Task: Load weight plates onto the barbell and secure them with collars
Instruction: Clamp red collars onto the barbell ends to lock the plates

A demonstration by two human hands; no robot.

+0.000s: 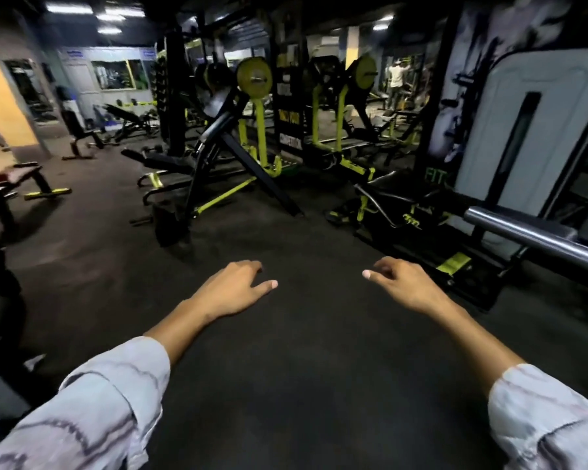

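My left hand (233,286) and my right hand (404,283) are stretched out side by side over the dark gym floor, palms down, fingers loosely curled and apart, holding nothing. A bare steel barbell sleeve (523,234) juts in from the right edge, above and to the right of my right hand, with no plate on it. Yellow weight plates (254,77) hang on a machine far ahead, and another yellow plate (365,73) sits on a second machine. I see no collar.
Black and yellow-green machines (238,164) and benches (163,162) stand across the middle distance. A low bench (17,184) is at the left. A large white panel (523,130) rises at the right. Dark rubber floor (302,368) spreads beneath my arms.
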